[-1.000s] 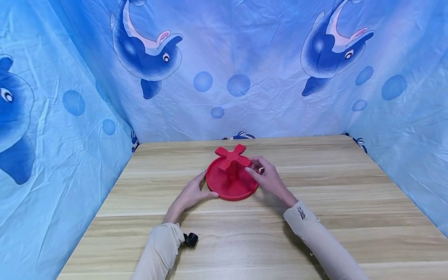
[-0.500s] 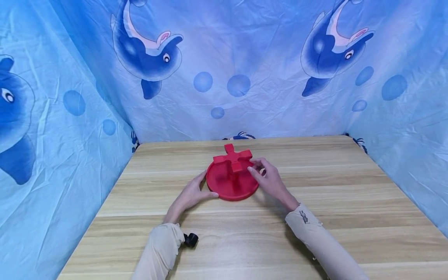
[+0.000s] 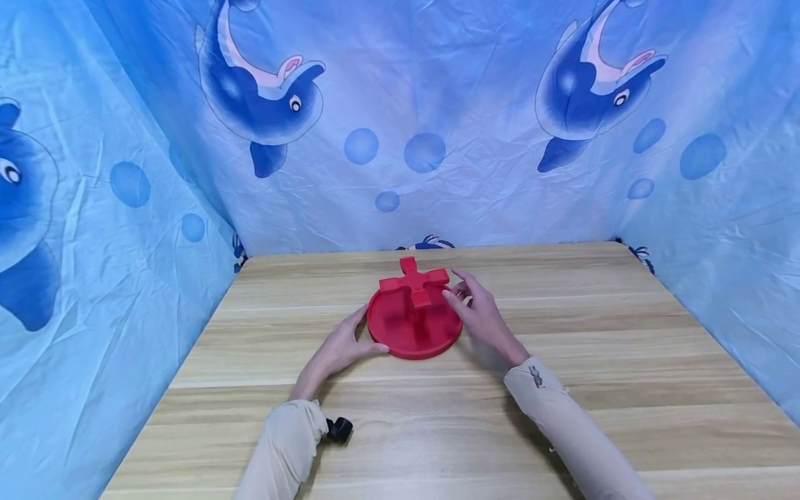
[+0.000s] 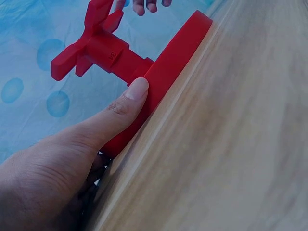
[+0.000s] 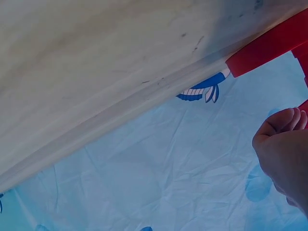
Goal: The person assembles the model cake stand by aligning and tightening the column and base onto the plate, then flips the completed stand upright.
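A red round base (image 3: 417, 355) with a raised rim lies on the wooden table. From its middle rises a short post (image 4: 132, 66) topped by a red cross-shaped handle (image 3: 414, 281). My left hand (image 3: 337, 347) grips the rim on the left; in the left wrist view its thumb (image 4: 122, 106) presses the rim's side. On the right, my right hand (image 3: 482, 316) hovers above the rim beside one arm of the cross, fingers loosely bent and index finger raised. In the right wrist view, the right hand (image 5: 288, 149) overlaps a sliver of red at the frame edge.
The wooden table (image 3: 406, 430) extends on all sides of the base. Blue cloth with printed dolphins (image 3: 262, 104) hangs behind and beside it. A small black object (image 3: 339, 430) sits at the left sleeve's cuff.
Between one second and half a second ago the cross-shaped handle turned on its post; since then it looks still. My right index finger has lifted off slightly. My left hand stays on the rim.
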{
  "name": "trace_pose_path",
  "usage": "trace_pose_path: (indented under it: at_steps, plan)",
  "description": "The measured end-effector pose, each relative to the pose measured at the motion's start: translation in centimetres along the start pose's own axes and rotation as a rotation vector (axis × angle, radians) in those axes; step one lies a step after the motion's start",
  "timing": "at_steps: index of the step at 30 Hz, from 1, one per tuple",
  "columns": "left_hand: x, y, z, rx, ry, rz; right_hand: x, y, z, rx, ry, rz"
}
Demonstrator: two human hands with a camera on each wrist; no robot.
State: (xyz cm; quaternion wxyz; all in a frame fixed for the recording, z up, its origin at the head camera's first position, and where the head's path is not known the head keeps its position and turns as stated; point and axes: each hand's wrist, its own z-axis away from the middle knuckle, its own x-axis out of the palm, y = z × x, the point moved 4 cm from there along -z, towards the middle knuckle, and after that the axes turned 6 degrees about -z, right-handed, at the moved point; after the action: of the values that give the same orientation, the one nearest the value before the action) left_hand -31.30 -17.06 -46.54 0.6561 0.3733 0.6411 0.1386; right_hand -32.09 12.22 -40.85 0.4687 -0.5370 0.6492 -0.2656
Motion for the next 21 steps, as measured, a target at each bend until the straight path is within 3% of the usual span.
trace_pose_path:
  at_steps: [21]
  plan:
    - [0.1,-0.1,-0.2,0.004,0.000,0.000,0.9,1.1,-1.4,0.148,-0.115,-0.004]
